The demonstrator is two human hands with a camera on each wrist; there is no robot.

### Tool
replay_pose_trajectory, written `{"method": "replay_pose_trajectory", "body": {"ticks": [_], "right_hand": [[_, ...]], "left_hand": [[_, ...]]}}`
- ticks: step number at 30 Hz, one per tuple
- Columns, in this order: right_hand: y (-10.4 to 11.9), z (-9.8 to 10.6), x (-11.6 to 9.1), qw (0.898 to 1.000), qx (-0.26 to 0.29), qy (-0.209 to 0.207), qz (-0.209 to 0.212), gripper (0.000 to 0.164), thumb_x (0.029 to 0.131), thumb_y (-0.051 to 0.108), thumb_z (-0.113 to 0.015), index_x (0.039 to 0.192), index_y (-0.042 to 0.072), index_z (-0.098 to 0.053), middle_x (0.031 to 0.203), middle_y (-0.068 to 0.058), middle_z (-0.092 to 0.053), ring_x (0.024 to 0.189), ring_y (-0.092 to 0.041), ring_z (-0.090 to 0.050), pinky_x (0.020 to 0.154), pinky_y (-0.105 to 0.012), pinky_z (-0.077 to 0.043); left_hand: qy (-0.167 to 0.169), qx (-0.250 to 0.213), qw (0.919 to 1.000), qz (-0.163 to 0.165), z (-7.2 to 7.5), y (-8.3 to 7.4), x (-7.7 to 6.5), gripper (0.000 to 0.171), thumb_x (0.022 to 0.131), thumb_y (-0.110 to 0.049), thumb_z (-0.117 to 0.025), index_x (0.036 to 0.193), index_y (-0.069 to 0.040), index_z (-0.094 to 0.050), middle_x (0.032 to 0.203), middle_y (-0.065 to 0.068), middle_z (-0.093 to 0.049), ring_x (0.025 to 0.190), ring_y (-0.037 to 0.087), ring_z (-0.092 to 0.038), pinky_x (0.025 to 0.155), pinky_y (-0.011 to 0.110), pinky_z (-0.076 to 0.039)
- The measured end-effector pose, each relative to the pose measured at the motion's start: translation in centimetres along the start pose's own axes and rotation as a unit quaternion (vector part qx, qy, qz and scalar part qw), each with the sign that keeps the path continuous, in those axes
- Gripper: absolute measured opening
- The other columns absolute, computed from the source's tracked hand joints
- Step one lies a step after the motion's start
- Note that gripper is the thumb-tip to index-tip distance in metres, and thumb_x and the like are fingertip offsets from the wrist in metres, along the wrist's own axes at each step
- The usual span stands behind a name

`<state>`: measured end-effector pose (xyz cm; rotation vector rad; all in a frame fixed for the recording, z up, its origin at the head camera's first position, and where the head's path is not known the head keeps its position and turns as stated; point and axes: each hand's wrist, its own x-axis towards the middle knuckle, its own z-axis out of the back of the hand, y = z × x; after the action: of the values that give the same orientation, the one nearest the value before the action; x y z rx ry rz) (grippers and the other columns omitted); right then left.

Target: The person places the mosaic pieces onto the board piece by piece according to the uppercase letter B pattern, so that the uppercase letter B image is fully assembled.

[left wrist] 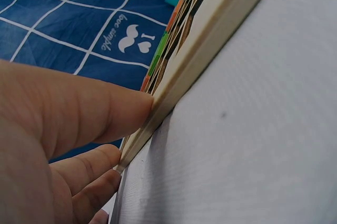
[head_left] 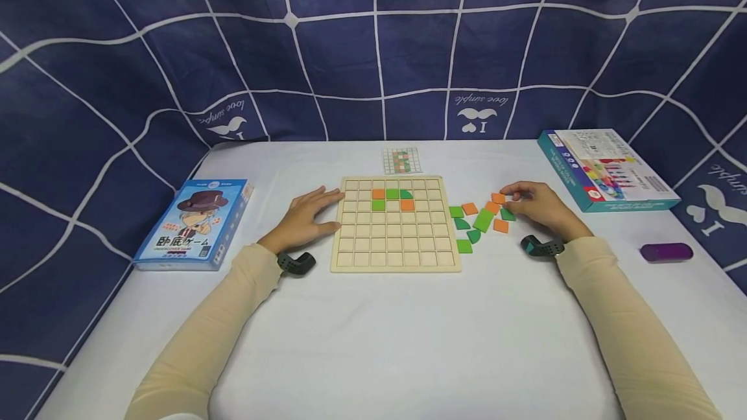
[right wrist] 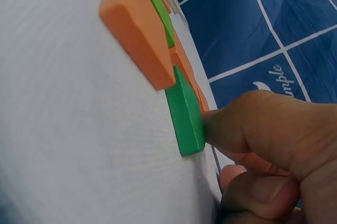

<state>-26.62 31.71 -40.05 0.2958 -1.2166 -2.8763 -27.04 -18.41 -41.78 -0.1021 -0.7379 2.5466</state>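
Observation:
A pale wooden grid board (head_left: 397, 245) lies mid-table with several orange and green tiles set in its upper rows. My left hand (head_left: 309, 216), fingers straight and spread, rests against the board's left edge; in the left wrist view the thumb (left wrist: 105, 111) touches its side. My right hand (head_left: 537, 203) is at the far end of a loose tile pile, fingers bent by an orange square tile (head_left: 498, 198). A dark green quarter-round tile (right wrist: 187, 116) lies right by the right thumb (right wrist: 231, 121). Whether the fingertips pinch a tile is hidden.
Behind the board lies a small pattern card (head_left: 401, 161). More loose tiles (head_left: 483, 220) lie right of the board. A blue game box (head_left: 192, 225) stands at left, a teal-edged box (head_left: 607, 170) at back right, a purple object (head_left: 666, 252) at far right.

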Motion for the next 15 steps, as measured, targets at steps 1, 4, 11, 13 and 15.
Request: {"method": "replay_pose_trajectory", "body": {"ticks": [1, 4, 11, 13, 15], "right_hand": [[0.01, 0.04, -0.04, 1.0, -0.003, -0.001, -0.004, 0.046, 0.095, 0.03, -0.068, 0.132, 0.004, -0.06, 0.107, -0.014, -0.049, 0.106, -0.03, -0.04, 0.079, -0.037, -0.035], [0.06, 0.09, -0.16, 1.0, -0.008, -0.007, -0.011, 0.045, 0.093, 0.03, -0.069, 0.13, 0.005, -0.062, 0.107, -0.014, -0.052, 0.105, -0.03, -0.041, 0.075, -0.035, -0.037], [0.2, 0.21, -0.47, 1.0, 0.012, -0.022, -0.012, 0.046, 0.093, 0.032, -0.07, 0.129, 0.005, -0.062, 0.106, -0.012, -0.053, 0.08, -0.02, -0.047, 0.06, -0.026, -0.041], [0.27, 0.25, -0.62, 0.999, 0.024, -0.026, -0.008, 0.045, 0.093, 0.031, -0.071, 0.128, 0.004, -0.061, 0.107, -0.011, -0.055, 0.069, -0.016, -0.046, 0.053, -0.024, -0.041], [0.42, 0.3, -0.72, 0.999, 0.03, -0.028, -0.003, 0.044, 0.094, 0.03, -0.07, 0.128, 0.004, -0.061, 0.109, -0.012, -0.056, 0.065, -0.015, -0.046, 0.052, -0.023, -0.041]], "left_hand": [[0.0, 0.0, 1.0, 0.0, 0.03, -0.05, -0.01, 0.07, 0.091, -0.033, -0.068, 0.153, -0.016, -0.042, 0.161, 0.004, -0.033, 0.152, 0.029, -0.015, 0.119, 0.052, -0.008], [0.0, 0.0, 1.0, -0.001, 0.12, -0.2, -0.05, 0.069, 0.091, -0.033, -0.068, 0.153, -0.016, -0.042, 0.161, 0.005, -0.033, 0.152, 0.03, -0.015, 0.119, 0.052, -0.008], [0.002, -0.001, 1.0, 0.003, 0.12, -0.31, -0.08, 0.07, 0.09, -0.033, -0.068, 0.152, -0.016, -0.042, 0.161, 0.004, -0.033, 0.152, 0.029, -0.015, 0.119, 0.052, -0.008], [0.002, -0.001, 1.0, 0.005, 0.1, -0.32, -0.1, 0.069, 0.09, -0.033, -0.068, 0.152, -0.016, -0.042, 0.161, 0.004, -0.033, 0.152, 0.028, -0.015, 0.119, 0.051, -0.008], [0.002, -0.001, 1.0, 0.005, 0.12, -0.33, -0.09, 0.069, 0.091, -0.034, -0.068, 0.152, -0.016, -0.042, 0.161, 0.004, -0.033, 0.152, 0.028, -0.015, 0.119, 0.051, -0.008]]}}
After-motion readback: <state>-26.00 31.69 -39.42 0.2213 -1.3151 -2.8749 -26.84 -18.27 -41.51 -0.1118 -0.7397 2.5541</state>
